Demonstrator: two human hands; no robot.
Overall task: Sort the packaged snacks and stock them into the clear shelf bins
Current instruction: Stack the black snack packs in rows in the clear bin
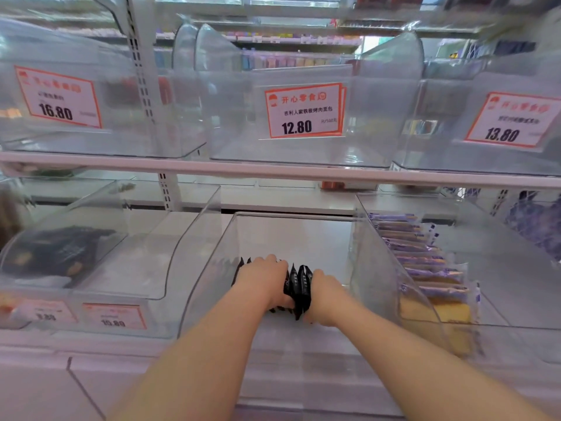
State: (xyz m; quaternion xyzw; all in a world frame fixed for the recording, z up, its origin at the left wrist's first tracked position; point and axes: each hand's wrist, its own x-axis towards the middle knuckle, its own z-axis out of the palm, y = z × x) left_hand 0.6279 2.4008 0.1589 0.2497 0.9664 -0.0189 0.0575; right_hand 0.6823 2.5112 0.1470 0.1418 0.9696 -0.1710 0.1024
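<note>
Both my arms reach into the middle clear bin [212, 259] on the lower shelf. Several black snack packets [300, 288] stand on edge in a row on the bin floor. My left hand [264, 278] lies over the left part of the row, fingers curled down onto the packets. My right hand [321, 294] grips the right end of the row from the side; its fingers are hidden behind the packets. The two hands hold the bunch between them.
The bin to the right holds a row of purple-and-yellow packets [431, 268]. The bin at far left holds dark packets [57, 253]. The upper shelf carries clear bins with price tags 16.80 [56, 97], 12.80 [303, 110] and 13.80 [513, 120].
</note>
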